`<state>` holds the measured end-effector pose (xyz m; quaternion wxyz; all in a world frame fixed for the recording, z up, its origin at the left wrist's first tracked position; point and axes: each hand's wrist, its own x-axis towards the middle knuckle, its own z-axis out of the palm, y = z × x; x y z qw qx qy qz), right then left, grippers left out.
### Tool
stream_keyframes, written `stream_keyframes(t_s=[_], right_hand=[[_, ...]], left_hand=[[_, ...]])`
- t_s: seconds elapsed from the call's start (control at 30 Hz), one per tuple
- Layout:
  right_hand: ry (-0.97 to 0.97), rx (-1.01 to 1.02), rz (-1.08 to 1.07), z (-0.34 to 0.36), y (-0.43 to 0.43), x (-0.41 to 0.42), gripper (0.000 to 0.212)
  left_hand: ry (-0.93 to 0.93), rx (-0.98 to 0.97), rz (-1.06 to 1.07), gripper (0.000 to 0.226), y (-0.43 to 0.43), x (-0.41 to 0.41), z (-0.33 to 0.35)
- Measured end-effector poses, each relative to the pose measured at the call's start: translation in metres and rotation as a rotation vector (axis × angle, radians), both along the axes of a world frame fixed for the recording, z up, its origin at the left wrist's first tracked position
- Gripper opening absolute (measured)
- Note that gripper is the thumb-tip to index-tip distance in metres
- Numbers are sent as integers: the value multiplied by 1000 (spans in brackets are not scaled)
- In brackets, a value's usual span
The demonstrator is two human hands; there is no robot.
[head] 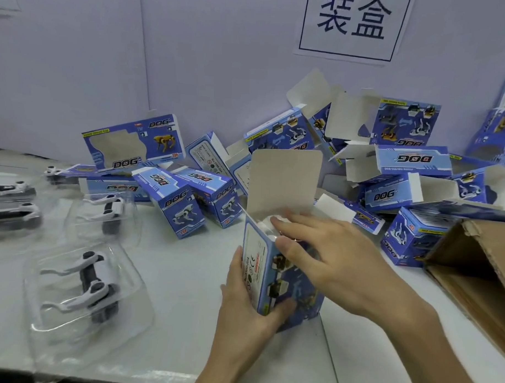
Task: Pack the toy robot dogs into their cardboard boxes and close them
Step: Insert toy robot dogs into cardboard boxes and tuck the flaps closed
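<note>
Blue cardboard box [264,280] stood upright on the white table [185,289], its top flap raised. The left hand [241,314] gripped its base with curled fingers. The right hand [329,257] lay straight-fingered over the open top.

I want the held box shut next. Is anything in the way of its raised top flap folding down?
Yes: the right hand lies across the open mouth, fingers on the toy there, under the top flap. The left hand grips the box low down, clear of it.
</note>
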<state>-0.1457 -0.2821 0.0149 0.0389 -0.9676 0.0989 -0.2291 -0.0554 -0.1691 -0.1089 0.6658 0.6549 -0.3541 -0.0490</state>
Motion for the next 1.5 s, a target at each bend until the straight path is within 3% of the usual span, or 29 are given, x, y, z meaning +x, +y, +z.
stream_keyframes(t_s=[0.13, 0.27, 0.37, 0.6, 0.7, 0.77, 0.83, 0.9, 1.0, 1.07, 1.13, 1.27, 1.4, 1.5], right_hand=[[47, 11, -11, 3, -2, 1, 62], [36, 36, 22, 4, -3, 1, 58], [32, 75, 51, 4, -5, 1, 55], [-33, 106, 54, -1, -2, 1, 49], [-139, 152, 22, -8, 0, 2, 48], [-332, 156, -42, -18, 4, 2, 41], [-618, 237, -107, -28, 3, 2, 38], [-808, 477, -138, -35, -4, 4, 42], [-827, 870, -61, -35, -13, 10, 50], [-840, 1015, 58, -35, -12, 14, 50], [-843, 1017, 121, -37, -9, 15, 46], [-827, 907, 158, -43, -5, 9, 37], [-713, 772, 119, -50, -1, 6, 36], [-699, 815, 124, -47, -6, 5, 27]], left_hand=[[-301, -208, 257, 94, 7, -4, 13], [-524, -237, 262, 77, 8, 2, 35], [-549, -178, 176, 71, 2, 7, 46], [-756, -152, 244, 39, -9, 25, 48], [-760, -163, 243, 27, -10, 28, 52], [-733, -148, 223, 22, -8, 30, 55], [-696, -100, 196, 23, -2, 29, 62], [-713, -10, 194, 25, 3, 26, 71], [-811, 154, 203, 26, 11, 24, 84], [-876, 272, 165, 38, 15, 25, 95], [-940, 410, 118, 52, 16, 28, 103], [-1018, 600, 59, 48, 17, 30, 119], [-1052, 656, 28, 45, 17, 25, 122], [-1038, 646, 24, 36, 15, 22, 125]])
